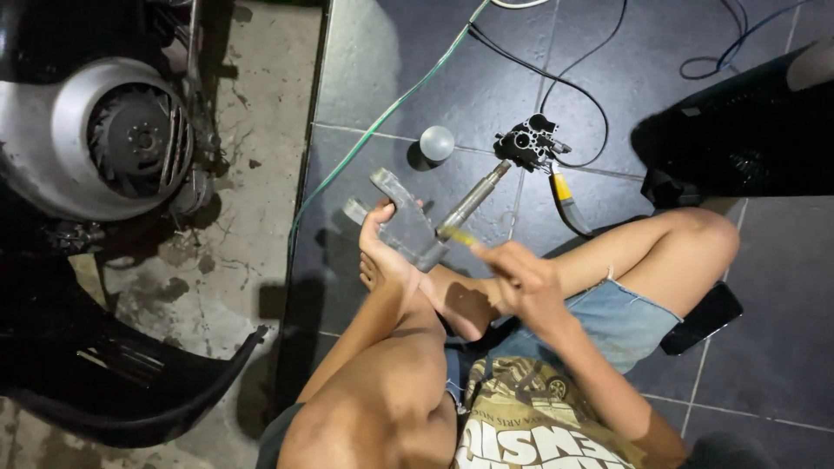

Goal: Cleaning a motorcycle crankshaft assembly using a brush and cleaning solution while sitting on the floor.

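My left hand (387,247) grips a grey metal crank part (401,221) with two flat arms and a long shaft (473,198) that points up and right. My right hand (521,282) is closed on a thin yellow-tipped tool (459,234) whose tip touches the part near the base of the shaft. I sit on the floor with my legs folded under the hands.
A black carburettor body (530,143) and a small grey dome cap (436,142) lie on the dark tiles ahead. Pliers with yellow handles (565,195), a green hose (382,117) and black cables lie nearby. A scooter engine fan cover (87,139) stands left, a dark phone (705,317) right.
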